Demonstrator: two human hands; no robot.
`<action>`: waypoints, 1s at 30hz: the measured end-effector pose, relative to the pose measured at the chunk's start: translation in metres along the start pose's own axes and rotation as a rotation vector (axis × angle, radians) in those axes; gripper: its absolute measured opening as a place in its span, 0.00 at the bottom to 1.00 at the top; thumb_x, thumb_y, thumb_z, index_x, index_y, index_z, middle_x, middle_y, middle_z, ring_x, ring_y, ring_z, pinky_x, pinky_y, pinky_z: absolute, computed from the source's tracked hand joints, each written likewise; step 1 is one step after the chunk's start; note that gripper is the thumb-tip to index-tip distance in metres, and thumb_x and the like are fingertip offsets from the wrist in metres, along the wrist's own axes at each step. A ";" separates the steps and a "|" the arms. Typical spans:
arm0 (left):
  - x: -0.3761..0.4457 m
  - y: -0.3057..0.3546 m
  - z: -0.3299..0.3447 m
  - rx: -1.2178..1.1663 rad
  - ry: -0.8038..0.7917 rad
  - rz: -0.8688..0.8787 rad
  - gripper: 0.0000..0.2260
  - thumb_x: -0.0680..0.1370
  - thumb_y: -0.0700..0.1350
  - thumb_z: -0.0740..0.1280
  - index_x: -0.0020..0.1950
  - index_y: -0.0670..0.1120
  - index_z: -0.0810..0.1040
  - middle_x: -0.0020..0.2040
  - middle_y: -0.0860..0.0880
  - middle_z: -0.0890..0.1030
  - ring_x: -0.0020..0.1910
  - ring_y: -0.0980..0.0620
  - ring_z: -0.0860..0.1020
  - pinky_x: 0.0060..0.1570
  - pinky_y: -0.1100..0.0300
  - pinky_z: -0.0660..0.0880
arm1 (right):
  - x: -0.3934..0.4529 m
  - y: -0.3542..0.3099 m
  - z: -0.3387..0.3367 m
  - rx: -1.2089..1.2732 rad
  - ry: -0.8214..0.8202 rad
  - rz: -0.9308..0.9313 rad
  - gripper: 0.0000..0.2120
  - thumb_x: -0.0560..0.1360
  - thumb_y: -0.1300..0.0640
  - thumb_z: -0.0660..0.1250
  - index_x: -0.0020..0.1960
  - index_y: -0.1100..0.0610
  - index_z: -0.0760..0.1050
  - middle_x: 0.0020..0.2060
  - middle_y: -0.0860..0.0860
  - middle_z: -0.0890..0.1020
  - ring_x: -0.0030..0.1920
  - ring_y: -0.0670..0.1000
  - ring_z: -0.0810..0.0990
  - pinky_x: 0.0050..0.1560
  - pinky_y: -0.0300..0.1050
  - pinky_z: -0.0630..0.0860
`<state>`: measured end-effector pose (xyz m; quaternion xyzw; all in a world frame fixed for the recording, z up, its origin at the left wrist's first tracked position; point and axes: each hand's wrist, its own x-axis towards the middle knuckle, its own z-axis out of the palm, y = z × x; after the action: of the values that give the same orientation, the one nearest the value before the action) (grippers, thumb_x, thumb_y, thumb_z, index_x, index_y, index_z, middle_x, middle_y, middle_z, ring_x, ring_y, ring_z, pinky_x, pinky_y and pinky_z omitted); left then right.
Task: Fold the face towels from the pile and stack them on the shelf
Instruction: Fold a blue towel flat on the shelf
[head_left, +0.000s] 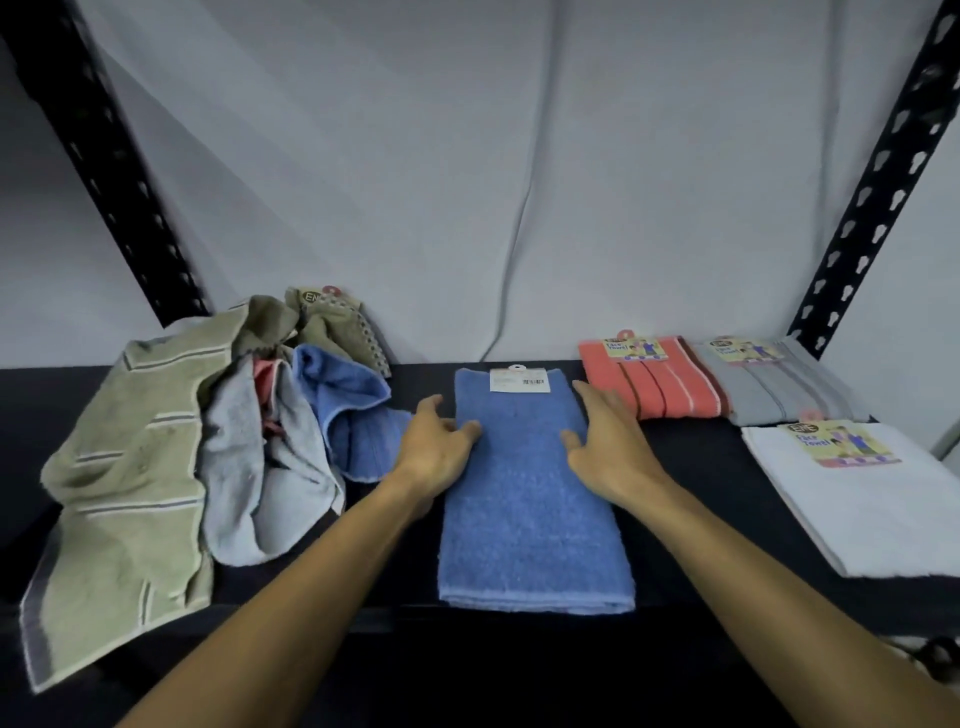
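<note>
Head view: blue face towel (535, 499) lies flat on the dark shelf (691, 467), folded into a long strip, paper tag (518, 379) at its far end. Left hand (434, 447) rests on the towel's left edge, fingers loosely spread, thumb on the cloth; not pinching anything. Right hand (605, 441) lies on its right edge, fingers straight and flat. Left of the towel: unfolded pile (208, 431), olive striped, grey, blue pieces tangled. Right of the towel: folded coral towel (654, 384), then grey towel (779, 389), white towel (883, 514) nearer the front edge, all tagged. Grey sheet (467, 182) hangs behind.
</note>
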<state>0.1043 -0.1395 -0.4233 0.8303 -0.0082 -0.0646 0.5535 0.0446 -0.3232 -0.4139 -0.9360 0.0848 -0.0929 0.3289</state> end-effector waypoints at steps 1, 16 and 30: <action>-0.002 -0.004 -0.001 0.011 0.002 0.015 0.32 0.79 0.47 0.68 0.79 0.45 0.56 0.48 0.58 0.77 0.47 0.56 0.78 0.44 0.62 0.74 | -0.009 0.002 0.002 -0.036 0.035 -0.066 0.25 0.79 0.59 0.63 0.74 0.57 0.62 0.70 0.52 0.66 0.70 0.50 0.64 0.66 0.40 0.62; -0.053 -0.060 -0.037 0.086 0.023 0.216 0.07 0.80 0.41 0.66 0.55 0.48 0.82 0.49 0.56 0.85 0.51 0.63 0.81 0.58 0.63 0.76 | -0.099 0.002 0.029 0.092 -0.044 -0.449 0.02 0.75 0.50 0.70 0.45 0.47 0.81 0.41 0.40 0.77 0.43 0.42 0.76 0.42 0.38 0.72; -0.091 -0.048 -0.044 0.351 0.022 0.142 0.09 0.77 0.57 0.68 0.43 0.53 0.82 0.32 0.57 0.80 0.35 0.62 0.78 0.42 0.60 0.75 | -0.105 0.005 0.022 0.130 0.186 -0.421 0.05 0.76 0.59 0.69 0.51 0.52 0.80 0.41 0.40 0.76 0.39 0.45 0.77 0.39 0.41 0.73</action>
<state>0.0164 -0.0728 -0.4419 0.9121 -0.0721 -0.0139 0.4032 -0.0521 -0.2907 -0.4458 -0.8973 -0.0885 -0.2507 0.3523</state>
